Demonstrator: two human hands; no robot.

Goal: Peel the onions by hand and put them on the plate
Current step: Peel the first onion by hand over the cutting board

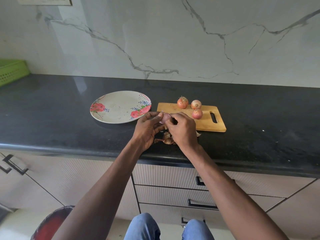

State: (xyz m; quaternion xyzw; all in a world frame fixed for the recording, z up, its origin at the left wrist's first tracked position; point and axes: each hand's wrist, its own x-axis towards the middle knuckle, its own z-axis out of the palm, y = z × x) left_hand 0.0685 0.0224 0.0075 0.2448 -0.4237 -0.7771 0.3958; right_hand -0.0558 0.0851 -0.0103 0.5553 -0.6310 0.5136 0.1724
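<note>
My left hand (148,129) cups a pale pink, mostly peeled onion (165,118) above the counter. My right hand (181,129) pinches at the top of that same onion. Three unpeeled onions (182,102) (196,104) (197,113) sit on a wooden cutting board (210,124) just right of my hands. A floral plate (119,107) lies to the left of the board with nothing on it. Loose brown onion skins (167,139) lie on the counter beneath my hands.
The black stone counter (69,118) runs across the view with a marble wall behind. A green plastic basket (12,71) stands at the far left. Below are drawers (173,179), and a red and black bin (50,224) sits on the floor at lower left.
</note>
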